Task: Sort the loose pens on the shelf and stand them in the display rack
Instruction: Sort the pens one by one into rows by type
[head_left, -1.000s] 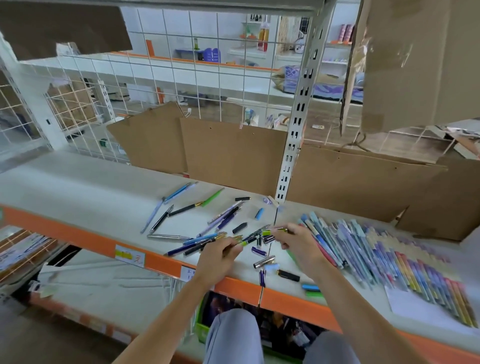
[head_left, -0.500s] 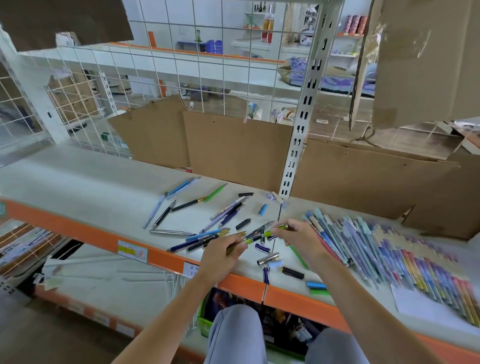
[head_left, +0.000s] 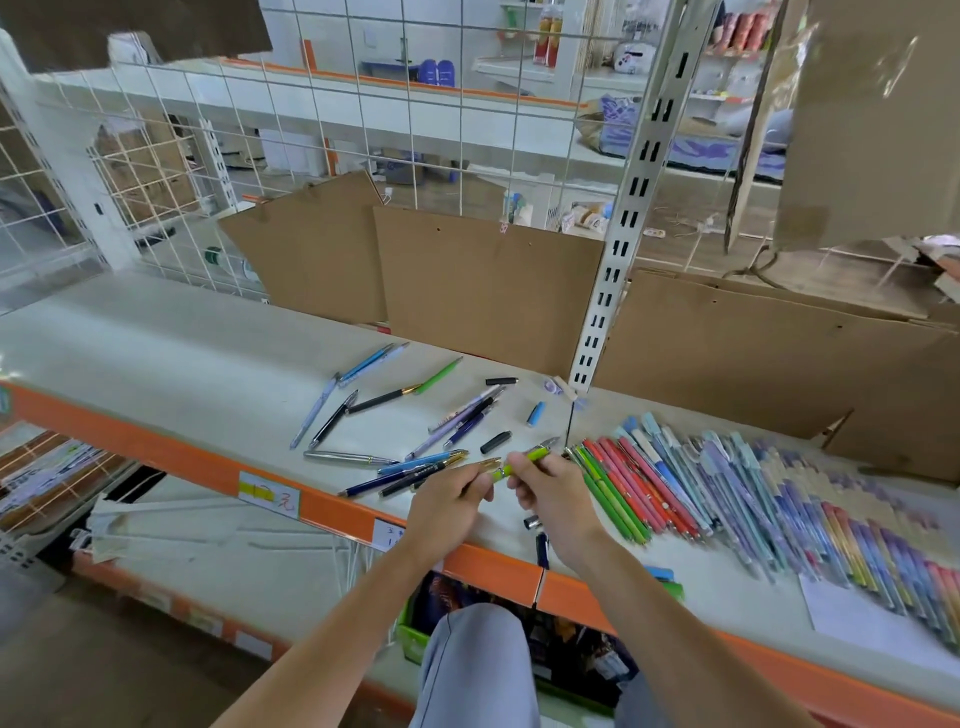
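Both hands raised just above the near edge of the shelf. Left hand curled round the near end of a green pen, fingertips pinching it; right hand pinching the same pen further along, its silver tip pointing far and right. Pen held clear of the shelf surface, tilted.

Left of the hands, loose pens scattered at all angles: a pale blue one, a black and green one, a silver one, dark blue ones just beside the left hand. Small black caps and a blue cap lying apart among them.

Right of the hands, sorted pens laid side by side in a slanted row: green and red nearest, then blue, purple and multicoloured towards the far right. Display rack not identifiable.

Behind, brown cardboard sheets leaning against a white wire grid, with a slotted metal upright rising from the shelf just far of the hands. Orange rail with paper price labels along the near edge. Below, a knee in grey trousers and a green bin.
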